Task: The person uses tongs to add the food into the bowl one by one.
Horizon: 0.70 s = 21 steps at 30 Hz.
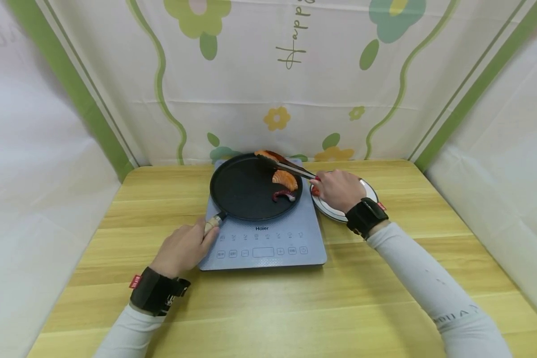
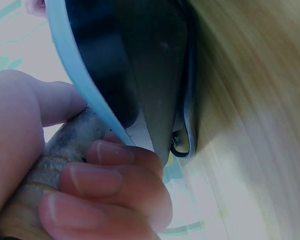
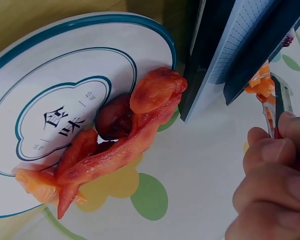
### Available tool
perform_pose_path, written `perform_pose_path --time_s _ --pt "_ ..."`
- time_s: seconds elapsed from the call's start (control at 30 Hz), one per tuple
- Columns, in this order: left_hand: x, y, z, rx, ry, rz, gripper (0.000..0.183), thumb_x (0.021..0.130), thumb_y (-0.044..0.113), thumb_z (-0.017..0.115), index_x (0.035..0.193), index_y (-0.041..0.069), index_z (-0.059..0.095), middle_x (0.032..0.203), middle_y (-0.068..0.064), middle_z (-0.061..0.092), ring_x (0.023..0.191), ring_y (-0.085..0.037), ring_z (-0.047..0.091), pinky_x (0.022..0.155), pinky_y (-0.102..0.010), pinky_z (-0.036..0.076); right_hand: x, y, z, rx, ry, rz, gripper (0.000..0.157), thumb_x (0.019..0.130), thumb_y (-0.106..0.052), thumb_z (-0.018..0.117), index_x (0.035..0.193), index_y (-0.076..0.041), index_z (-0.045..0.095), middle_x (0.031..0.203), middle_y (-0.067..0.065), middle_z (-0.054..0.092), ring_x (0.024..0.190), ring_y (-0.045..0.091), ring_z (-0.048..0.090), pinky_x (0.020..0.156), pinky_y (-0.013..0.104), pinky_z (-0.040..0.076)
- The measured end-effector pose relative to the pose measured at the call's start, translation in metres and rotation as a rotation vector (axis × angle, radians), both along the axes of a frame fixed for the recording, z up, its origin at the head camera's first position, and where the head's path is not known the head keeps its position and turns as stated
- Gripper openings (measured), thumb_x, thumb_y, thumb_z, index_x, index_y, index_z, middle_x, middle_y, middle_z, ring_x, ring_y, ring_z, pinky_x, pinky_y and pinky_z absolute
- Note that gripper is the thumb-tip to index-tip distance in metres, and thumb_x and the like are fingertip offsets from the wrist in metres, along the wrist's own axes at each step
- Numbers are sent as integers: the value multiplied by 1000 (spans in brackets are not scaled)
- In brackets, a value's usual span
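My left hand [image 1: 183, 248] grips the wooden handle [image 1: 212, 223] of a flat black frying pan [image 1: 241, 189]; in the left wrist view its fingers curl round the handle [image 2: 65, 145]. My right hand [image 1: 340, 189] holds metal tongs [image 1: 297, 171], reaching leftward over the pan. At their tips is an orange salmon slice [image 1: 264, 154] by the pan's far right rim. A second salmon slice [image 1: 285, 180] and a dark red, curled octopus-like piece [image 1: 284, 195] lie on the pan's right side. The right wrist view shows the tongs [image 3: 281, 95] with orange salmon [image 3: 261, 82] at their ends.
Under the pan is a grey Haier induction cooker [image 1: 261, 243]. A white plate [image 1: 370, 191] with a dark rim stands right of it, partly behind my right hand. On it lie a reddish chicken wing [image 3: 120, 150], a dark round piece [image 3: 114, 119] and orange salmon [image 3: 37, 185]. Patterned curtains [image 1: 241, 84] surround the table.
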<state>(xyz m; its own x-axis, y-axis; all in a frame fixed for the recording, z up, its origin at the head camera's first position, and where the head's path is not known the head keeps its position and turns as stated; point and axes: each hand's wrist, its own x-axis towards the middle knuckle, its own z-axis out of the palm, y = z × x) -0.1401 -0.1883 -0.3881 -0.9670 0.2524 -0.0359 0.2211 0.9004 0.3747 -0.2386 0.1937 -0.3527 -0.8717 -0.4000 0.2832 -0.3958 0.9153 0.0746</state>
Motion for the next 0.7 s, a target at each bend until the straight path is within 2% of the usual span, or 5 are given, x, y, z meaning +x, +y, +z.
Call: perform_pose_path --time_s 0.37,0.7 --pt "0 0 1 -3 -3 7 37 100 46 40 101 9 47 67 -3 46 58 -17 46 50 -32 35 -5 -6 3 9 -30 1 33 100 -40 46 83 -13 55 58 0 44 48 16 43 46 32 35" --pt "-1 1 0 -5 6 3 37 100 46 40 100 9 47 67 -3 45 58 -17 46 50 -32 35 -8 -8 6 25 -67 2 34 100 -40 46 79 -14 52 59 0 45 49 16 45 46 33 37"
